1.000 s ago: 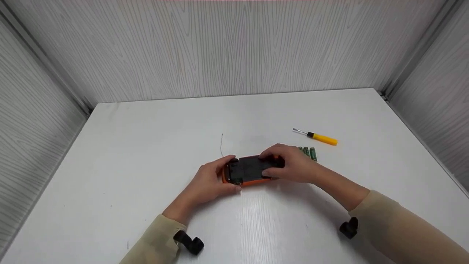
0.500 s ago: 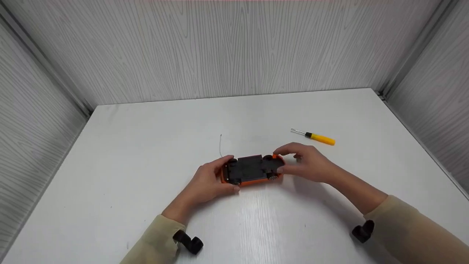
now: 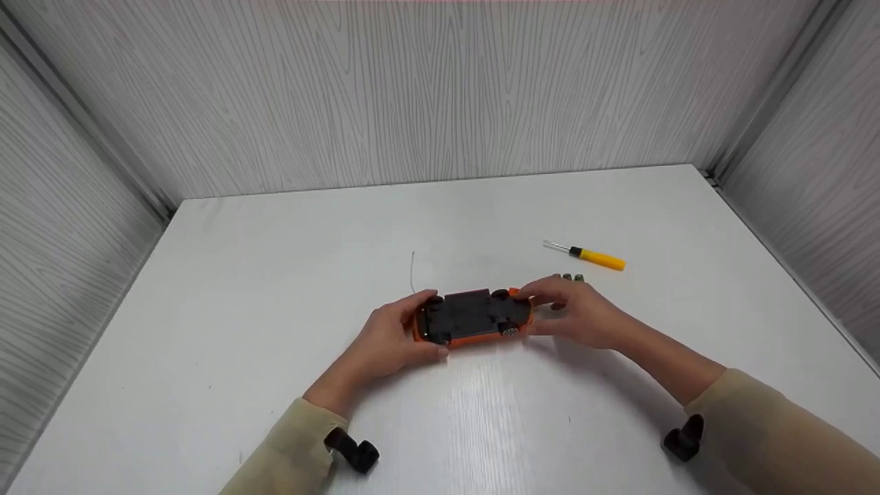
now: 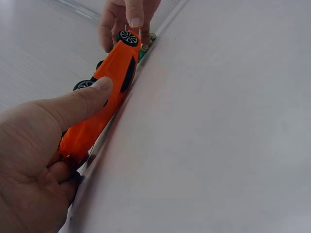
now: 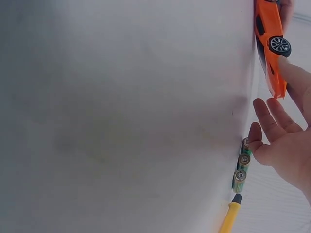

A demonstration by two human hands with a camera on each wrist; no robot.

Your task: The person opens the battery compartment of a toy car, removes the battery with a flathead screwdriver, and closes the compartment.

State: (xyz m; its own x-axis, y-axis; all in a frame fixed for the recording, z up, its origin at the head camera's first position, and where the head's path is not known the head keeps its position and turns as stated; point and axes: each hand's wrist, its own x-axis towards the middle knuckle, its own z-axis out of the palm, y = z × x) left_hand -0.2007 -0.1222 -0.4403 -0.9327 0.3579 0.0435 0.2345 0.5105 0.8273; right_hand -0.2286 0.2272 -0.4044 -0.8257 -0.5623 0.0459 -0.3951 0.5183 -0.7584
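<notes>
An orange toy car [image 3: 469, 315] lies upside down on the table, its black underside and wheels facing up. My left hand [image 3: 392, 344] grips its left end, thumb along the near side and a finger on the far side. At the car's right end, my right hand [image 3: 584, 315] pinches it between thumb and index finger. The right wrist view shows that index finger beside a wheel [image 5: 280, 45], with the other fingers spread apart from the body. Just behind the right hand lie several green batteries [image 5: 244, 160], partly hidden in the head view.
A screwdriver [image 3: 597, 258] with a yellow handle lies behind the batteries. One thin wire [image 3: 412, 271] sticks out from the car's far left side. Pale wood-grain panels [image 3: 440, 96] enclose the white table [image 3: 289, 261] at the back and both sides.
My right hand has moved right, off the middle of the car's underside, to its right end. The left hand keeps its grip and the car stays nearly in place.
</notes>
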